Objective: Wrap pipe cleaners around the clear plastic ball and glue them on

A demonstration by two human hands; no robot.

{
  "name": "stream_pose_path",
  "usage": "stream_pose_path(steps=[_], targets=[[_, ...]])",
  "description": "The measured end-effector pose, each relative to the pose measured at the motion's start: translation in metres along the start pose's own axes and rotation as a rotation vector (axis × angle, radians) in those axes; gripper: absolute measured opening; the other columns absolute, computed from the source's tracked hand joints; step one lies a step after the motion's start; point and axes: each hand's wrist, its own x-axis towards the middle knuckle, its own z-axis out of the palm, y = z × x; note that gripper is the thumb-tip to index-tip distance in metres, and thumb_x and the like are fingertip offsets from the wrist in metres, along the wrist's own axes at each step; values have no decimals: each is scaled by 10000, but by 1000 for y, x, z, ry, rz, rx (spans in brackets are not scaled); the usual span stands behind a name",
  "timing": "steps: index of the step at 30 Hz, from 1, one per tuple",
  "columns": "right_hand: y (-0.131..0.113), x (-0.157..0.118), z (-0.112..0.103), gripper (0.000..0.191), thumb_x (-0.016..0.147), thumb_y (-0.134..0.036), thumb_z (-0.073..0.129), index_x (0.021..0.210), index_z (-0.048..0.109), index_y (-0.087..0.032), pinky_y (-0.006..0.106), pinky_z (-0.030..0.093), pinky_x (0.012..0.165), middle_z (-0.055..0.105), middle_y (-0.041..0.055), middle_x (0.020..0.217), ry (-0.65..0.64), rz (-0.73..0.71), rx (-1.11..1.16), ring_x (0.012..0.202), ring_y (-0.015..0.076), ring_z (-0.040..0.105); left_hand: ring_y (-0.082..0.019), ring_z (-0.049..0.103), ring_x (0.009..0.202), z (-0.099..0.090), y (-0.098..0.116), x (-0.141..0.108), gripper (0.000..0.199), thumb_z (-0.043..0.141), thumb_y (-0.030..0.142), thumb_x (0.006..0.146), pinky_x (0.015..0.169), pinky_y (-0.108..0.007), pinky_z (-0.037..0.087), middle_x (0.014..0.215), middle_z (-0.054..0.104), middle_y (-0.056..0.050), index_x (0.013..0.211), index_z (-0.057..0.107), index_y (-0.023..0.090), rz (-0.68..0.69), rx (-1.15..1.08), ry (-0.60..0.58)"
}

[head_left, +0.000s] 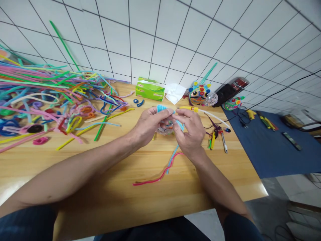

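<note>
My left hand [149, 123] is closed around a coiled light-blue pipe cleaner [162, 107], its bent loops showing above the thumb and fingertips. Close beside it, my right hand [192, 130] pinches a light-blue strand [179, 125] of pipe cleaner between thumb and fingers. The fingertips of both hands nearly meet. Behind and below them is a transparent, shiny object [165, 129] with coloured bits, partly hidden by my hands. On the wooden table [112, 177], nearer to me, a red-pink pipe cleaner [152, 181] crosses a straight light-blue one [172, 160].
Many coloured pipe cleaners [37, 87] heap up at the left. A green tissue pack [149, 89] stands by the tiled wall. A decorated figure [199, 93], a yellow-handled tool [188, 108] with a white cord and a pen [224, 143] are at the right. A blue mat [271, 150] lies beyond.
</note>
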Motion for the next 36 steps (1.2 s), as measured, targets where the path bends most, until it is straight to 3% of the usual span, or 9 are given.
stream_pose_path(steps=[7,10,13,15,17,22,29,32,36], targets=[[11,-3,9,348,983,-84,690,1226,799,-308,437,652,898,827,97,1234,12,-145,-90,1096,265,790,-90,481,575,-3,-3,4,391,964,408,683,577,-247,392,612,587,29,638,651,179,18,37,61],[9,1,6,274,998,-127,648,1147,798,-301,439,644,899,825,79,1162,8,24,45,1071,256,783,-79,379,538,-1,-1,3,489,955,422,708,563,-255,355,534,462,58,564,544,200,59,55,70],[2,9,-1,112,1030,-266,653,993,759,-262,374,612,799,776,33,955,-16,369,329,887,209,735,-85,384,552,3,1,-1,554,969,475,713,577,-261,379,541,439,58,554,513,205,78,76,49],[-3,13,-4,157,1023,-342,690,899,721,-250,319,564,705,710,-11,811,-55,552,487,744,166,662,-89,416,569,5,0,-4,561,982,516,703,583,-261,395,567,470,50,570,538,201,78,80,24],[-6,15,-5,207,988,-391,746,849,695,-246,292,523,649,665,-38,737,-83,648,571,668,141,607,-91,442,578,7,-2,-5,545,1001,536,675,581,-256,405,586,501,47,600,583,194,60,71,20],[-8,14,-1,306,918,-490,827,825,673,-242,292,511,634,673,-34,727,-121,726,573,648,134,598,-89,452,592,5,-8,-6,502,1018,530,655,580,-245,404,617,538,40,656,658,180,20,49,47],[-12,16,-6,185,917,-385,807,842,730,-233,318,539,697,729,-11,763,-114,708,422,684,146,635,-97,444,618,3,-10,-6,429,1024,495,694,590,-249,401,653,562,26,735,742,174,-11,-3,37],[-12,17,-5,158,910,-378,795,866,746,-233,323,554,707,763,-4,785,-130,738,431,696,154,664,-91,460,616,3,-11,-7,345,1009,421,713,588,-242,403,694,611,21,848,812,171,5,-6,29],[-11,18,-4,174,862,-395,779,819,717,-237,305,524,650,726,-18,729,-131,786,482,660,148,645,-97,512,623,2,-12,-7,422,984,349,725,609,-245,453,752,657,34,1080,818,193,13,3,36]])
